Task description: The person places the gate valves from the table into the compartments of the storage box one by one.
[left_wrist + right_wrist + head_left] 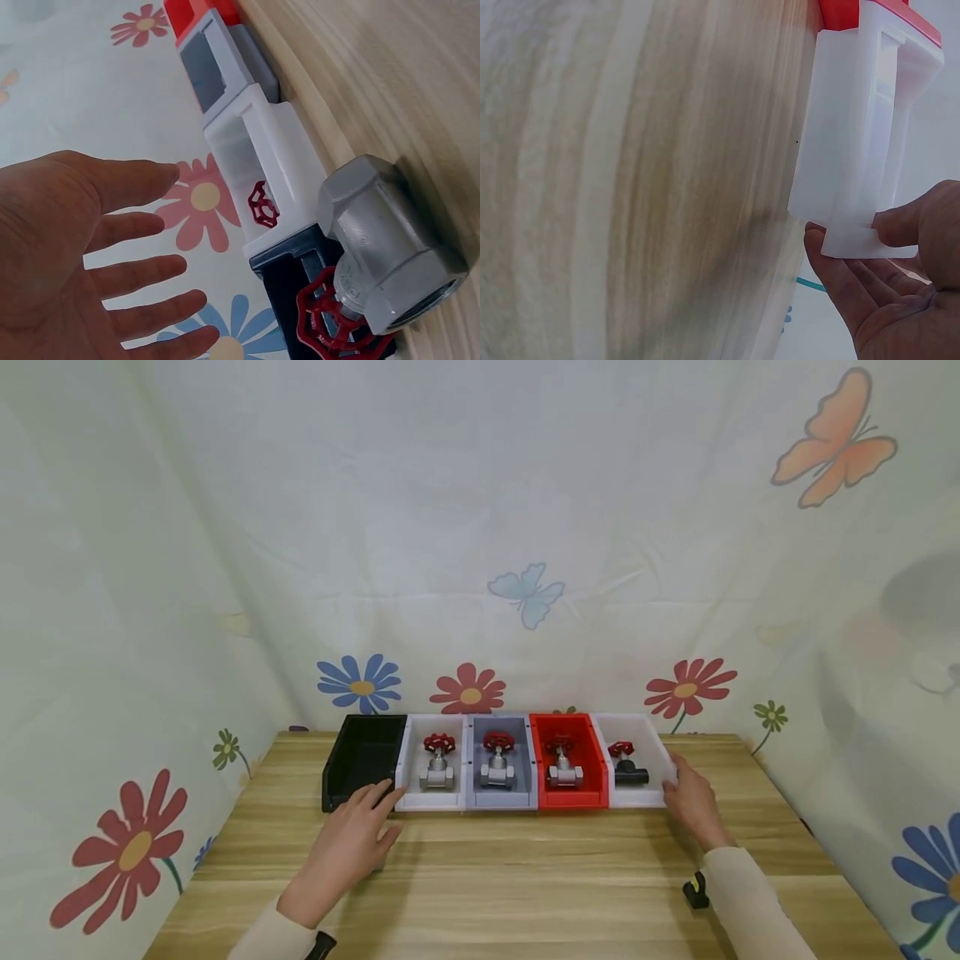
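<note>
My left hand (348, 839) hovers before the black bin (363, 797) and the left white bin (431, 804), fingers spread and holding nothing. In the left wrist view a metal valve (390, 244) with a red handwheel is on the wooden table close to that hand; the hand mostly hides it from the head view. My right hand (693, 802) pinches the outer side wall of the right-end white bin (847, 135) between thumb and fingers. Inside this bin lies a black valve (630, 772) with a red handwheel.
The bins stand side by side in a row. A grey bin (501, 803) and a red bin (573, 802) are in the middle. The left white, grey and red bins each hold a metal valve with a red handwheel. A flowered curtain (480, 527) hangs behind the table (510, 885).
</note>
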The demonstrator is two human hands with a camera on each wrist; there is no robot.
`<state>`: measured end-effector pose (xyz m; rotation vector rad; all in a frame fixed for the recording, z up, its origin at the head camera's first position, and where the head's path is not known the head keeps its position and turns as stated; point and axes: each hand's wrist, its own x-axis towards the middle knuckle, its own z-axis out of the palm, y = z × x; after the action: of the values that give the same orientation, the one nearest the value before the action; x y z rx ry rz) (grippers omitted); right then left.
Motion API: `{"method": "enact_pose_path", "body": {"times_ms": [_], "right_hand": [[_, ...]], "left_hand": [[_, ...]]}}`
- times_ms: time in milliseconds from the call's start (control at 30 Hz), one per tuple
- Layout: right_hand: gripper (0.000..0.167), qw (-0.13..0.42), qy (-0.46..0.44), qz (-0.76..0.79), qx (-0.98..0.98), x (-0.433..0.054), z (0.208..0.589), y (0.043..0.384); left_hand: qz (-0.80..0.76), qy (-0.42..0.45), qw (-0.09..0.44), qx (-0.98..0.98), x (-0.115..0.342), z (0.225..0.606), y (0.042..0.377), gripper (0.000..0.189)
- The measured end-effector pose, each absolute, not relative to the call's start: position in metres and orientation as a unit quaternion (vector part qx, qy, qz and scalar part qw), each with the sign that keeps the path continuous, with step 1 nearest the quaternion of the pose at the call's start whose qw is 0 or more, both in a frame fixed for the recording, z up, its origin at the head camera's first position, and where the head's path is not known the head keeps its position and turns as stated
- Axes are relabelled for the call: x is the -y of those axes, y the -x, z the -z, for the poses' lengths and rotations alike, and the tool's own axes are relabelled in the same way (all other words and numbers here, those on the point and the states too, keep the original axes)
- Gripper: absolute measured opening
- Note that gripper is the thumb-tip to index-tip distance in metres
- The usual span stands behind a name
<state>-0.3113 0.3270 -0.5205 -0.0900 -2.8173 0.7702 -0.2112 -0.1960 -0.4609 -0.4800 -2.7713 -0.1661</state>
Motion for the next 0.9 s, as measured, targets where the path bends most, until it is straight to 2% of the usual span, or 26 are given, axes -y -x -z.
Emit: {"method": "enact_pose_path", "body": {"times_ms": [633, 900], "right_hand": [[0.053, 0.107, 0.036, -0.269, 0.957, -0.326, 0.525, 0.314], [0.053, 0.109, 0.036, -0.262, 0.958, -0.327, 0.523, 0.312]], "left_hand": [[0.054, 0.156, 0.15, 0.975, 0.208, 0.48, 0.192, 0.052], [0.058, 0.155, 0.169, 0.972, 0.21, 0.49, 0.187, 0.044]]}}
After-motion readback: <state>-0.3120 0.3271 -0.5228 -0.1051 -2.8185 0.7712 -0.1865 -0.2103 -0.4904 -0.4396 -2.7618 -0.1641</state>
